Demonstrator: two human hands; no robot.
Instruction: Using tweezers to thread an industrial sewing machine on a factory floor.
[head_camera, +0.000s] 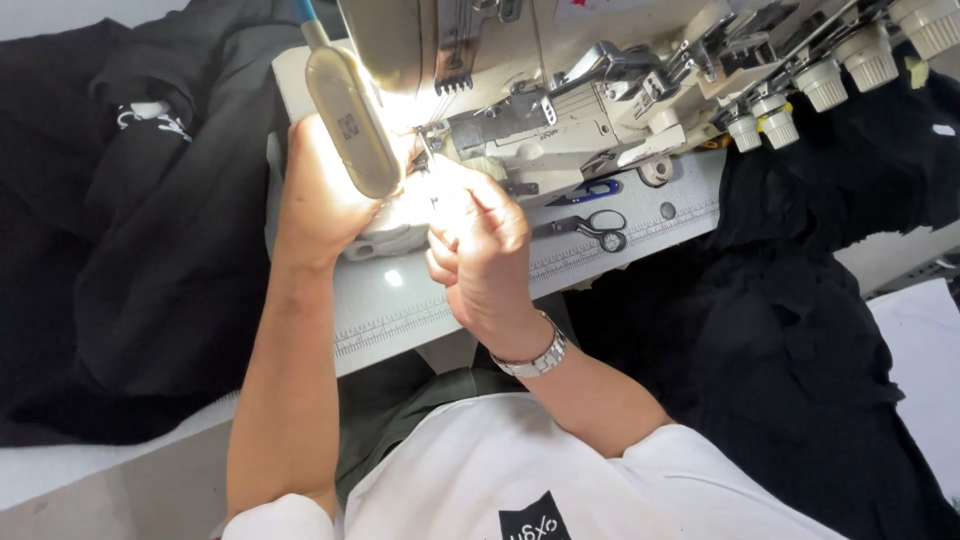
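Note:
An industrial sewing machine (560, 110) stands at the top, its needle area (432, 140) lit brightly by a lamp (352, 115) on a flexible arm. My left hand (320, 195) reaches under the lamp toward the needle area, partly hidden by the lamp head. My right hand (485, 250), with a metal watch (535, 358) on the wrist, has its fingertips pinched close to the needle. Glare hides whatever is between the fingers; it may be thread.
Scissors (590, 228) and a blue-handled tool (590, 190) lie on the grey machine table (400, 300), which has ruler marks along its edge. Black fabric is piled at left (130, 250) and at right (800, 330). Several thread knobs (830, 85) sit top right.

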